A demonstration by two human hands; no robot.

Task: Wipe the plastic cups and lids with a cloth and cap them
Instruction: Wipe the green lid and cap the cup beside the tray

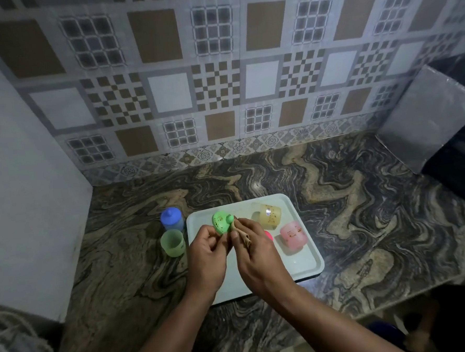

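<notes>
Left hand [207,248]: you grip the speckled green lid [220,223]; hold it steady.
Right hand [250,246]: you pinch the cloth [241,233]; work around the knob.

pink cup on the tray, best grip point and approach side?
Grip the pink cup across its side wall near mid-body, coming from above. It seems to lie tipped on its side on the white tray, so the rounded wall faces up. The right side is free; the yellow cup lies behind and the right hand crowds the left.
</notes>
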